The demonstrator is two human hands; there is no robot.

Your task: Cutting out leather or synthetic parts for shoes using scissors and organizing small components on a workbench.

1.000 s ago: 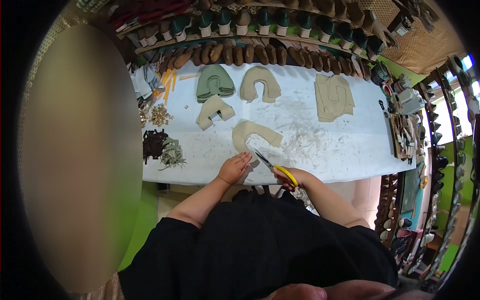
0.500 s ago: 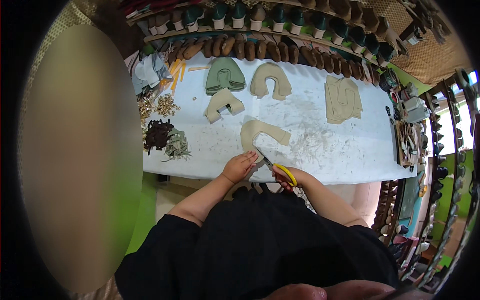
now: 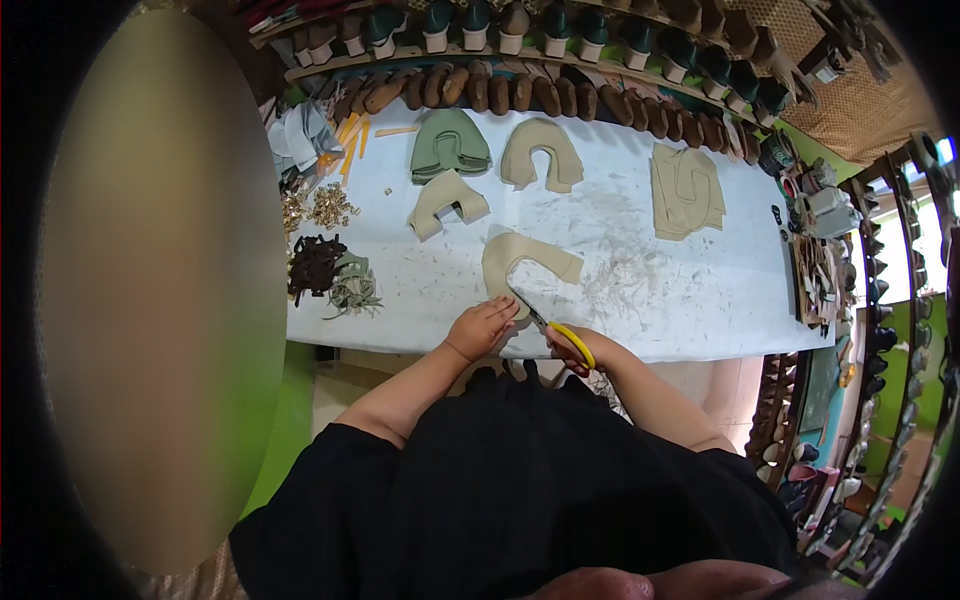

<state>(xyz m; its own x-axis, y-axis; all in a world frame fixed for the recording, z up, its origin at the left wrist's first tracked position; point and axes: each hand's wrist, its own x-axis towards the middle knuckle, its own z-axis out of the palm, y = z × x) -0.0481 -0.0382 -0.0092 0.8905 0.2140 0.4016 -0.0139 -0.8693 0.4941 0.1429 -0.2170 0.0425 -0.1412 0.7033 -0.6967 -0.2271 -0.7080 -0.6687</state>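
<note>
Two hands work at the near edge of the counter [image 3: 420,285]. The left hand [image 3: 482,328] lies flat, fingers together on the lower end of one curved beige piece [image 3: 499,260], which rests before the person. It looks light, thin and pliable, likely to slide unless pinned, hardly fragile; a flat press beside the curve suits it. The right hand [image 3: 567,351] has its fingers wrapped around the yellow handle of one pair of scissors [image 3: 578,343], blades at the piece's inner edge; these look stiff, best held by the loops.

Counted across: one dark heap [image 3: 315,266]; gold bits [image 3: 332,206], too many to count; one heap of green scraps [image 3: 355,291]; one beige arch [image 3: 430,207]; one green stack [image 3: 428,148]; two beige stacks [image 3: 540,134], layers uncountable.
</note>
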